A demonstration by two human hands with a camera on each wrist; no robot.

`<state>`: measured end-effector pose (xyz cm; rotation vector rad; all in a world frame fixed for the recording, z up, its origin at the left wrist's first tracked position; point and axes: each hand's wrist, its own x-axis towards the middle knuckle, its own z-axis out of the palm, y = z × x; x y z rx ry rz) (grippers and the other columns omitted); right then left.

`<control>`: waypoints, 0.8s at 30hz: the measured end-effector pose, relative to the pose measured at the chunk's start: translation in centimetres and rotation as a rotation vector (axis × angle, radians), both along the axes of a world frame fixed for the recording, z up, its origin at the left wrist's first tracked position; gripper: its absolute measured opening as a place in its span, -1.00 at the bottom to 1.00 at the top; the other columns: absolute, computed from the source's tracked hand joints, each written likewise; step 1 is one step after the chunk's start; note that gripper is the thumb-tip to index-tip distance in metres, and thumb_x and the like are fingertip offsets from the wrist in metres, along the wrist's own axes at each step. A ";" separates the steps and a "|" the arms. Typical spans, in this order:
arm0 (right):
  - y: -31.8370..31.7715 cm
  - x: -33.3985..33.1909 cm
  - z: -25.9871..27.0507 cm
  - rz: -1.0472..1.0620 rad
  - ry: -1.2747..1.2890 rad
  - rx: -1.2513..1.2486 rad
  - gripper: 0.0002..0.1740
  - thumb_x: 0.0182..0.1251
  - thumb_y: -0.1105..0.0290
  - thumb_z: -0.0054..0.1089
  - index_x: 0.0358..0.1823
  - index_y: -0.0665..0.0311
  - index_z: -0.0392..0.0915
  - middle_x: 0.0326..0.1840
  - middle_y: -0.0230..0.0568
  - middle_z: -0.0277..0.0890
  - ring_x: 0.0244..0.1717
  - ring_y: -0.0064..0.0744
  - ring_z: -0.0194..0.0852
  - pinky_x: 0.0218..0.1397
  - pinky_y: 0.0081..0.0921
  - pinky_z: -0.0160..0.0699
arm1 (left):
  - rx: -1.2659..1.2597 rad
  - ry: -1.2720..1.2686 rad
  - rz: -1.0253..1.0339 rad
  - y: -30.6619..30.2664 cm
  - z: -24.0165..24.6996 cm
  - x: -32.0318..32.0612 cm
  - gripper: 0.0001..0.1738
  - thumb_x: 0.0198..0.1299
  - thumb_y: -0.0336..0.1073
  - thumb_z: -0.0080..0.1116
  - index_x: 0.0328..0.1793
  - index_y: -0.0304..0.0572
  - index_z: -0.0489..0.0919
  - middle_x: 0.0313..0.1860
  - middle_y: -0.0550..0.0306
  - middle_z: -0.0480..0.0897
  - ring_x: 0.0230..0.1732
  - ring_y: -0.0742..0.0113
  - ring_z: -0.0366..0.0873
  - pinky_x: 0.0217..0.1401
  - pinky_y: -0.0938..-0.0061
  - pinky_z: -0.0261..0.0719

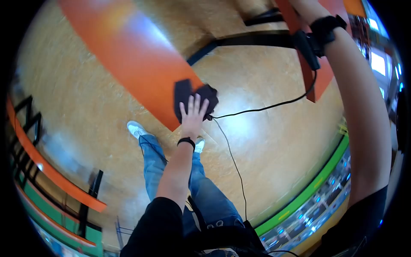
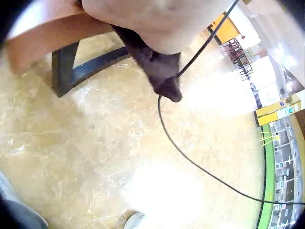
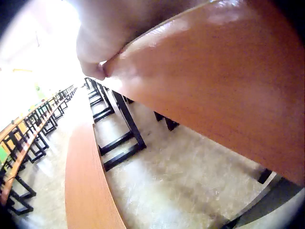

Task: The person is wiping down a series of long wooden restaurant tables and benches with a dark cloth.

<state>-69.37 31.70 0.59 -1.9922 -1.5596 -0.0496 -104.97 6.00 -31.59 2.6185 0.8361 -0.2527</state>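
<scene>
Fingers spread, my left hand (image 1: 192, 115) lies on a dark cloth (image 1: 183, 92) at the near end of an orange bench (image 1: 141, 55). Folds of the cloth (image 2: 164, 71) hang below the hand (image 2: 147, 19) in the left wrist view. At the upper right of the head view, my right hand (image 1: 303, 5) is partly cut off at an orange tabletop (image 1: 326, 77). The right wrist view shows that hand (image 3: 107, 40) touching the edge of the tabletop (image 3: 205, 71), one fingertip bent at the edge; its other fingers are hidden.
A black cable (image 1: 265, 109) runs from the right wrist past the cloth; a thinner one (image 1: 233, 158) drops toward the waist. Black metal legs (image 1: 252, 39) stand between bench and table. More benches (image 1: 55, 171) are at left, a green-edged counter (image 1: 299, 188) at right.
</scene>
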 end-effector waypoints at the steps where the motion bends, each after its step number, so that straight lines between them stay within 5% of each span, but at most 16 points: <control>1: 0.0 1.3 -0.3 0.004 -0.009 0.013 -0.30 0.18 0.16 0.56 0.27 0.48 0.63 0.32 0.14 0.65 0.35 -0.25 0.61 0.43 -0.39 0.52 | 0.068 -0.042 -0.057 -1.6 -1.4 -1.5 -0.22 0.36 -0.02 0.21 0.71 0.33 0.28 0.79 0.12 0.10 0.77 -0.02 -0.02 0.68 -0.42 -0.10; 2: 0.4 0.5 -0.5 0.039 0.013 0.027 -0.30 0.18 0.16 0.56 0.27 0.48 0.63 0.32 0.14 0.65 0.35 -0.25 0.61 0.43 -0.39 0.52 | 0.044 -0.007 -0.058 -1.9 -1.2 -3.0 -0.29 0.38 -0.13 0.15 0.68 0.37 0.34 0.77 0.27 0.15 0.74 0.03 0.06 0.68 -0.38 -0.04; 6: 0.4 -0.6 -1.8 0.014 0.026 -0.019 -0.28 0.19 0.20 0.56 0.30 0.51 0.60 0.41 0.20 0.56 0.40 -0.18 0.57 0.48 -0.39 0.47 | -0.038 -0.096 -0.100 1.4 1.4 -9.5 -0.34 0.37 -0.16 0.14 0.62 0.38 0.41 0.72 0.27 0.23 0.69 0.01 0.15 0.69 -0.34 -0.03; 11: 0.8 -0.9 -1.0 -0.007 0.023 0.036 -0.31 0.18 0.21 0.55 0.28 0.48 0.61 0.47 0.30 0.47 0.50 -0.03 0.47 0.56 -0.32 0.39 | -0.097 -0.131 0.036 6.8 1.6 -13.6 -0.16 0.27 0.26 0.25 0.62 0.11 0.43 0.72 0.20 0.26 0.74 -0.13 0.02 0.68 -0.47 -0.16; 13: -0.9 -2.0 -0.7 -0.045 -0.175 -0.080 -0.36 0.25 0.20 0.47 0.31 0.40 0.62 0.49 0.27 0.46 0.56 0.10 0.38 0.65 -0.21 0.28 | -0.131 -0.071 0.011 7.7 1.3 -13.0 0.04 0.18 0.43 0.22 0.68 0.05 0.34 0.76 0.16 0.18 0.78 -0.19 -0.11 0.63 -0.59 -0.23; 15: 0.8 -0.2 -1.3 0.046 -0.095 -0.038 -0.27 0.25 0.19 0.42 0.47 0.23 0.52 0.64 0.10 0.29 0.69 0.03 0.15 0.71 -0.13 0.14 | -0.191 0.030 0.016 9.5 3.5 -10.3 0.16 0.11 0.54 0.19 0.73 0.05 0.25 0.80 0.14 0.08 0.79 -0.23 -0.16 0.59 -0.66 -0.25; 17: 0.6 -0.1 -2.0 0.005 -0.153 -0.026 -0.30 0.23 0.13 0.48 0.36 0.31 0.60 0.55 0.15 0.40 0.62 0.07 0.27 0.65 -0.16 0.25 | -0.151 0.161 0.061 9.6 3.9 -8.1 0.24 0.06 0.61 0.14 0.76 0.06 0.20 0.83 0.14 0.00 0.80 -0.25 -0.20 0.55 -0.71 -0.19; 21: 0.7 -1.1 -1.0 -0.035 -0.109 -0.111 -0.30 0.20 0.23 0.50 0.38 0.29 0.59 0.58 0.10 0.38 0.66 0.05 0.22 0.67 -0.17 0.22 | -0.102 0.178 0.107 8.7 3.0 -7.3 0.10 0.19 0.56 0.06 0.75 0.16 0.22 0.82 0.16 0.01 0.79 -0.24 -0.18 0.49 -0.78 -0.13; 22: 0.9 -1.1 -1.0 -0.034 -0.118 -0.126 -0.31 0.19 0.26 0.49 0.38 0.28 0.59 0.59 0.10 0.37 0.66 0.04 0.21 0.69 -0.17 0.19 | -0.140 0.190 0.139 8.3 2.6 -7.1 0.00 0.26 0.50 0.04 0.76 0.35 0.17 0.82 0.26 0.01 0.80 -0.15 -0.17 0.49 -0.82 -0.16; 24: 0.9 -0.3 -1.6 -0.029 -0.079 -0.159 -0.30 0.18 0.33 0.47 0.41 0.22 0.58 0.62 0.08 0.34 0.68 0.01 0.18 0.75 -0.16 0.06 | -0.073 0.188 0.112 7.2 0.1 -7.6 -0.04 0.34 0.46 0.00 0.79 0.40 0.08 0.84 0.25 -0.05 0.81 -0.19 -0.20 0.50 -0.83 -0.27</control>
